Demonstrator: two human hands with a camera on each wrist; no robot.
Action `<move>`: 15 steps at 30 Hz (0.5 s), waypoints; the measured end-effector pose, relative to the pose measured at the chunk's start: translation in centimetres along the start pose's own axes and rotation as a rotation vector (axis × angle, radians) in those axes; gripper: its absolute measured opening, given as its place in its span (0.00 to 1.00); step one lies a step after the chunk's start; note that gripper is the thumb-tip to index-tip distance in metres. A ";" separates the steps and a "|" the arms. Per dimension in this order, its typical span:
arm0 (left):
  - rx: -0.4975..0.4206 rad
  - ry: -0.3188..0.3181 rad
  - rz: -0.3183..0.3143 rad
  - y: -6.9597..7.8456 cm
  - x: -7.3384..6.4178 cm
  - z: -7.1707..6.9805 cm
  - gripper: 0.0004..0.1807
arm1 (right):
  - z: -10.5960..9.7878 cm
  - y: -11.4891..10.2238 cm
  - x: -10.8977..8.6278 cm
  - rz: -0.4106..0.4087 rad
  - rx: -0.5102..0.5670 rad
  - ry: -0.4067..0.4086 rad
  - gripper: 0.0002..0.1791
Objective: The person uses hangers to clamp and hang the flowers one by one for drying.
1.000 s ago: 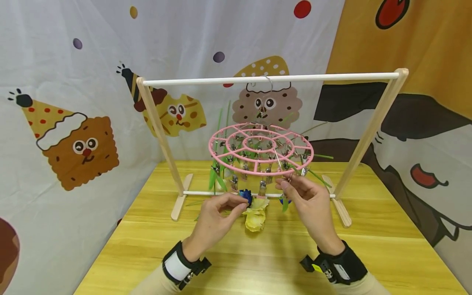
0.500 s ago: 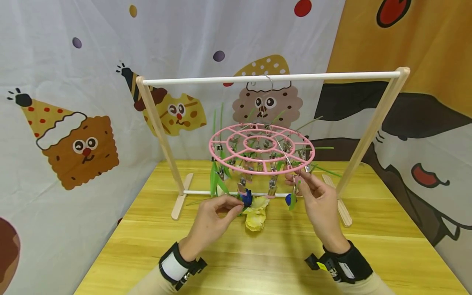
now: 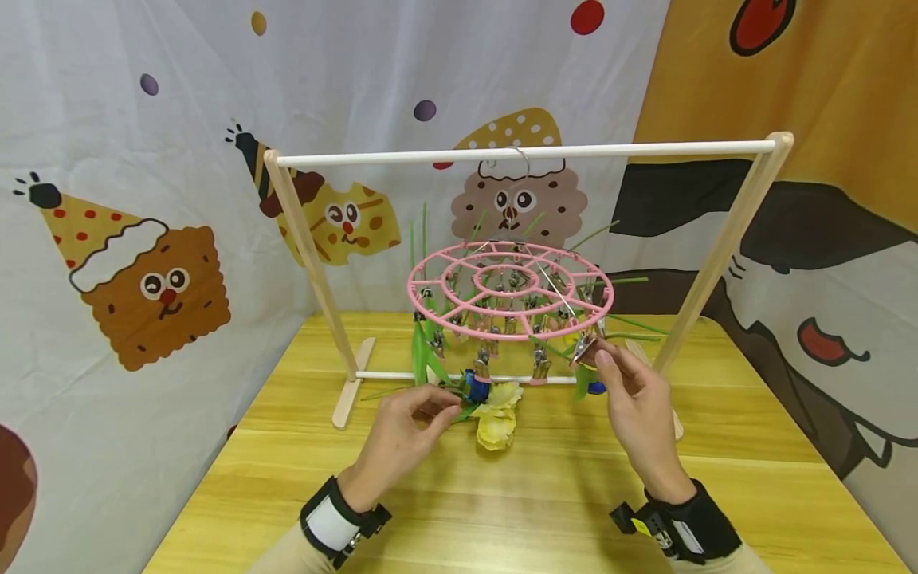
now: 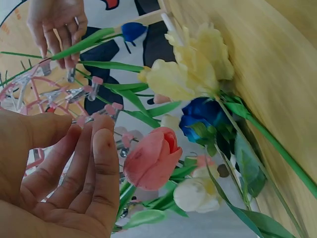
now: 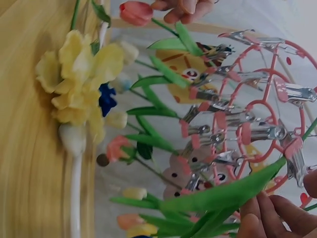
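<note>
A round pink clip hanger [image 3: 495, 337] hangs by its hook, with metal clips and green-stemmed artificial flowers below it. At its right edge my right hand [image 3: 641, 406] pinches a metal clip [image 3: 583, 348]; a long green leaf [image 5: 218, 196] covers part of those fingers in the right wrist view. My left hand [image 3: 405, 426] holds nothing, its fingers loosely bent left of a blue flower [image 3: 476, 387]. In the left wrist view a pink tulip [image 4: 151, 161] hangs beyond the left fingers. Yellow flowers [image 3: 496, 429] lie on the table beside the blue one.
A wooden rack with a white top bar [image 3: 402, 157] carries the hanger. Its feet [image 3: 353, 383] stand on the wooden table [image 3: 531, 510]. A white lower bar [image 3: 387, 375] runs behind the flowers. A printed cartoon curtain [image 3: 344, 72] hangs at the back.
My right hand has moved right with the clip, and the hanger has turned so its front clips and flowers shifted right. My left hand has drawn slightly left, away from the blue flower.
</note>
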State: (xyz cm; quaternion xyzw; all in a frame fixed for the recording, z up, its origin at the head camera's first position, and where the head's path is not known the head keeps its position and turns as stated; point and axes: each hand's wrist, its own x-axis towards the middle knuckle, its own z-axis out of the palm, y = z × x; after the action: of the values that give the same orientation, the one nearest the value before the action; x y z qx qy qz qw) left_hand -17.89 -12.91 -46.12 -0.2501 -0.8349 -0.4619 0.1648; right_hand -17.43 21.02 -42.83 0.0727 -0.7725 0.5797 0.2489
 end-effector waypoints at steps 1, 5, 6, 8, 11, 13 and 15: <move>0.011 -0.002 -0.002 -0.1 0.0 0.0 0.08 | -0.1 0.2 0.0 -0.007 -0.007 -0.005 0.21; 0.054 -0.017 -0.021 -0.5 -0.2 0.0 0.08 | -0.8 0.9 -0.3 -0.016 -0.070 -0.010 0.20; 0.066 -0.021 -0.026 -0.6 -0.2 0.0 0.07 | -0.9 1.0 -0.4 -0.015 -0.093 -0.006 0.20; 0.087 -0.030 -0.031 -0.8 -0.3 0.1 0.07 | -1.1 1.2 -0.6 -0.014 -0.142 0.005 0.20; 0.113 -0.048 -0.037 -0.9 -0.3 0.1 0.08 | -1.3 1.5 -1.0 -0.032 -0.202 0.031 0.18; 0.128 -0.062 -0.039 -1.1 -0.3 0.1 0.09 | -1.4 1.7 -1.3 -0.044 -0.222 0.046 0.16; 0.149 -0.080 -0.040 -1.3 -0.4 0.2 0.09 | -1.5 1.8 -1.7 -0.067 -0.234 0.056 0.14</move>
State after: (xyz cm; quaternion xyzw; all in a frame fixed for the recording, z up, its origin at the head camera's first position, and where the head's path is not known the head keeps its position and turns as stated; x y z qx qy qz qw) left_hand -18.32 -13.37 -47.28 -0.2385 -0.8777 -0.3912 0.1404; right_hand -16.27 22.65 -44.86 0.0526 -0.8247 0.4789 0.2961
